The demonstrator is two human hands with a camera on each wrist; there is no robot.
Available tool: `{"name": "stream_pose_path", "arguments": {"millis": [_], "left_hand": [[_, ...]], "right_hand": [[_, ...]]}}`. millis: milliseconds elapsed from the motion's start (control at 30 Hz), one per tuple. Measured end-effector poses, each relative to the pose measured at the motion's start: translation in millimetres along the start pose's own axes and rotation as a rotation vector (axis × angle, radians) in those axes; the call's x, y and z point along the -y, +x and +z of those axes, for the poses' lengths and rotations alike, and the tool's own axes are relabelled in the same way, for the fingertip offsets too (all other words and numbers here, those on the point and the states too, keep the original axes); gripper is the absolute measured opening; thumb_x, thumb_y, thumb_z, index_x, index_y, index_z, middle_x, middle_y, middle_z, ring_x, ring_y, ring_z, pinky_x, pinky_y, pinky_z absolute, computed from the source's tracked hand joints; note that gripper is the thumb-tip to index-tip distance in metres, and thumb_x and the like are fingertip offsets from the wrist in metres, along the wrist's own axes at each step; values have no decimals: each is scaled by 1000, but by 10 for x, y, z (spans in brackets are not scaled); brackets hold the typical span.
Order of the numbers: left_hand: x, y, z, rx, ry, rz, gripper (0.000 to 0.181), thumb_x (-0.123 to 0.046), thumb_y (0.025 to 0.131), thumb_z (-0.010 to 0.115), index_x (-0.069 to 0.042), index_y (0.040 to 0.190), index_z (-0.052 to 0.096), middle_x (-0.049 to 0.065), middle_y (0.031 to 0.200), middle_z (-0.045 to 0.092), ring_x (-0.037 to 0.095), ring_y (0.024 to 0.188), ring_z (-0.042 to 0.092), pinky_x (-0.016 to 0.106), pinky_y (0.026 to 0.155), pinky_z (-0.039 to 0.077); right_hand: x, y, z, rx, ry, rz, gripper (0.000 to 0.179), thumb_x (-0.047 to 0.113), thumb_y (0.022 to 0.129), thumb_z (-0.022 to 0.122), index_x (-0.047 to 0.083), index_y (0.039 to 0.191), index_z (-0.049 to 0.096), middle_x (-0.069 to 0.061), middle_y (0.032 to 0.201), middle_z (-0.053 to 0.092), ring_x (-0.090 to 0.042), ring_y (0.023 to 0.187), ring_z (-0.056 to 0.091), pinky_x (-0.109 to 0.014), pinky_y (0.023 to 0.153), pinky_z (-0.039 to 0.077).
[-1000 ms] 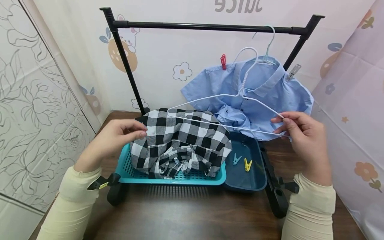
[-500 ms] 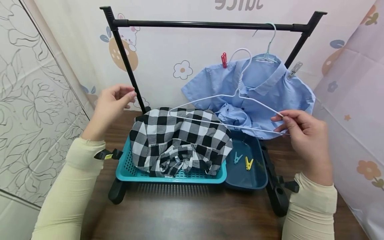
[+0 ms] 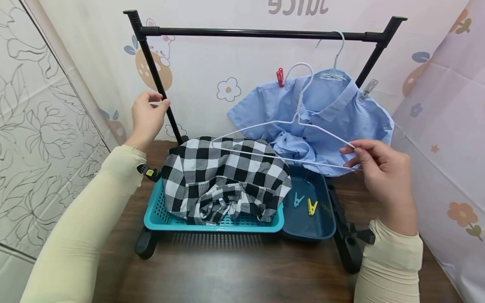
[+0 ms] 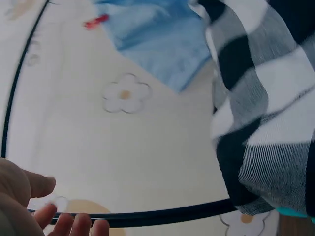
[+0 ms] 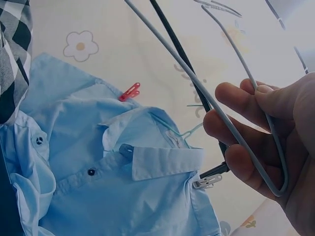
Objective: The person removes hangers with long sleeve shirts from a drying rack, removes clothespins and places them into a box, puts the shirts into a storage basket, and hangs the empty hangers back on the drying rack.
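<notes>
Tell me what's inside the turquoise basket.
The checkered shirt lies bunched in the turquoise basket, hiding its back rim. Some mesh shows at the left and front; anything beneath the shirt is covered.

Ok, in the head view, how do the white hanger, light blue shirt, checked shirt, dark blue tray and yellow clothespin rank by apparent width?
Widest to narrowest:
1. Light blue shirt and white hanger, too close to rank
2. Checked shirt
3. Dark blue tray, partly covered
4. Yellow clothespin

The left hand (image 3: pixel 149 115), loosely curled, is higher than the pinching right hand (image 3: pixel 388 179).
</notes>
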State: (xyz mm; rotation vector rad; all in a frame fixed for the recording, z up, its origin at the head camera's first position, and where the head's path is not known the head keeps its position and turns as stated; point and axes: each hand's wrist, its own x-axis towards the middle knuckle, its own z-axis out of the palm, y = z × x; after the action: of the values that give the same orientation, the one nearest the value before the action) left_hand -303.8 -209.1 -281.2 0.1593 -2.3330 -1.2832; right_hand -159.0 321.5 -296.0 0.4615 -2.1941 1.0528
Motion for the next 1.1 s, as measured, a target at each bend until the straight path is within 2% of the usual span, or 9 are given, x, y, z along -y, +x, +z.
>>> {"name": "stream_pose_path", "arguments": {"millis": [100, 200, 367, 600, 833, 1033, 1100], "left_hand": [[27, 106, 43, -25, -5, -49, 52, -40, 101, 62, -10, 140, 49, 8, 142, 47, 18, 120, 58, 29, 94, 50], [41, 209, 78, -31, -33, -94, 63, -44, 100, 63, -14, 149, 38, 8, 150, 39, 18, 124, 54, 29, 98, 48], [56, 350, 127, 4, -70, -131, 75, -48, 99, 64, -21, 157, 25, 7, 157, 32, 17, 132, 49, 31, 104, 47], [-7, 537, 206, 9, -83, -65, 70, -44, 101, 62, -26, 157, 23, 7, 154, 40, 19, 132, 48, 33, 107, 46], [-13, 619, 284, -23, -61, -30, 55, -36, 106, 53, -25, 153, 26, 6, 140, 53, 17, 126, 51, 33, 105, 44], [134, 700, 270, -5, 10, 33, 44, -30, 110, 43, -24, 152, 31, 9, 142, 55, 17, 121, 57, 32, 103, 49], [180, 733, 252, 10, 36, 51, 43, -30, 110, 42, -22, 152, 33, 11, 142, 56, 18, 120, 60, 33, 103, 50]], "right_hand": [[8, 0, 1, -4, 3, -5, 20, 1, 100, 63, 4, 114, 76, 10, 99, 76, 0, 70, 70, -11, 63, 53], [12, -2, -1, -5, -1, -8, 20, 0, 99, 63, 5, 114, 76, 10, 99, 77, 1, 70, 70, -11, 63, 53], [20, -1, 1, 4, -9, -18, 20, 0, 99, 63, 5, 113, 76, 7, 99, 77, 1, 70, 70, -11, 63, 53], [9, 6, 35, 2, -29, -25, 20, -1, 98, 64, 6, 113, 77, 8, 98, 77, 3, 70, 69, -9, 62, 51], [31, 6, 43, -8, -29, -37, 20, -6, 96, 64, 1, 111, 76, 15, 96, 74, 4, 69, 68, -7, 60, 49], [69, 20, 102, 5, -47, -51, 20, -6, 97, 63, 1, 110, 76, -9, 95, 77, 3, 68, 66, -8, 60, 49], [66, 21, 124, 15, -52, -58, 20, -6, 97, 64, 2, 111, 76, -13, 95, 77, 3, 67, 66, -8, 59, 49]]}}
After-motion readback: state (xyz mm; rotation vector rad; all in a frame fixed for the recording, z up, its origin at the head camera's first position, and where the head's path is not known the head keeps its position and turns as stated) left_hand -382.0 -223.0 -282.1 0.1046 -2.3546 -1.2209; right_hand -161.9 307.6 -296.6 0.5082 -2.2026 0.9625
